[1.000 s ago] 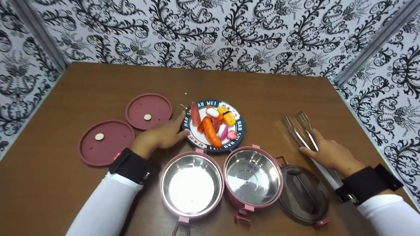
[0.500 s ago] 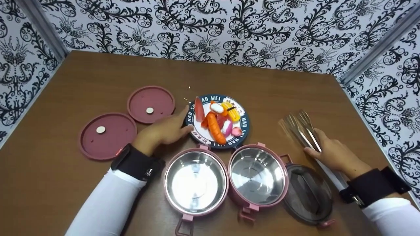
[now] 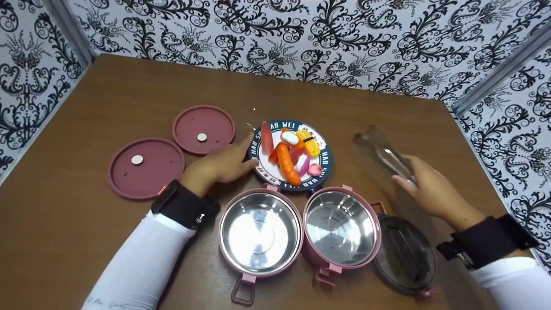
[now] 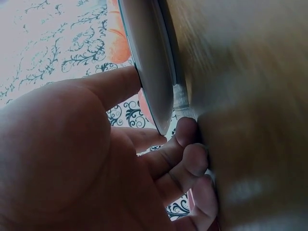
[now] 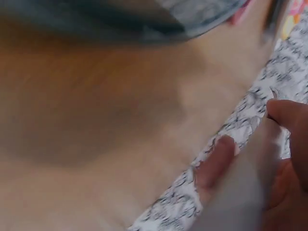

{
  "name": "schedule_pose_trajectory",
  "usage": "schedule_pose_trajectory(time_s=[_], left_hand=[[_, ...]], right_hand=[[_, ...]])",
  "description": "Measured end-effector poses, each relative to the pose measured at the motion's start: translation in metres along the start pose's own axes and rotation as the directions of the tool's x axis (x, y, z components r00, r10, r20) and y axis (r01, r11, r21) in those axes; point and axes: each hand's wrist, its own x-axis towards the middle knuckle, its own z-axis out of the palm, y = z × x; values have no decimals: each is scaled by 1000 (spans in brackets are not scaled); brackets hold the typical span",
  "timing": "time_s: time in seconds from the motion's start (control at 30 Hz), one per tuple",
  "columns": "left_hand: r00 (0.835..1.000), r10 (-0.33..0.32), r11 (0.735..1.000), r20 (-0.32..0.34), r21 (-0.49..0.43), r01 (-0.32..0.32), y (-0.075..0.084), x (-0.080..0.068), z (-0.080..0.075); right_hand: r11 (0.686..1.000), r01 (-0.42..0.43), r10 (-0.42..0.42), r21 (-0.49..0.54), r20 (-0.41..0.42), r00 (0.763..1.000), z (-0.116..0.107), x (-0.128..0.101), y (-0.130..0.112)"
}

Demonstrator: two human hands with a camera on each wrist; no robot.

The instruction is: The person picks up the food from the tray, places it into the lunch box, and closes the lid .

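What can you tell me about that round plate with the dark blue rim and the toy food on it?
The round plate with the dark blue rim is white in the middle, with white lettering around the rim. It looks ceramic and lies flat on the brown wooden table, behind two open steel-lined pink containers. Colourful toy food is piled on it, orange, red, yellow and pink pieces. The person's left hand touches its left edge, the thumb against the rim.
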Motion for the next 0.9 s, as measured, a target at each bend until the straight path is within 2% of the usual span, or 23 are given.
schedule_pose_trajectory(time_s=[0.2,0.33,0.53,0.9], left_hand=[[1000,3,1000,-2,1,-3,-1,0,-1],[1000,12,1000,-12,0,-12,1,0,-2],[1000,25,1000,6,14,-25,0,1,1],[1000,-2,1000,13,4,2,1,2,-2]], right_hand=[[996,86,-87,-11,-56,995,-1,12,-40],[994,102,-104,-35,-50,993,3,21,-56],[988,117,-118,-104,0,993,9,31,-68],[983,132,-122,-131,80,989,5,49,-78]])
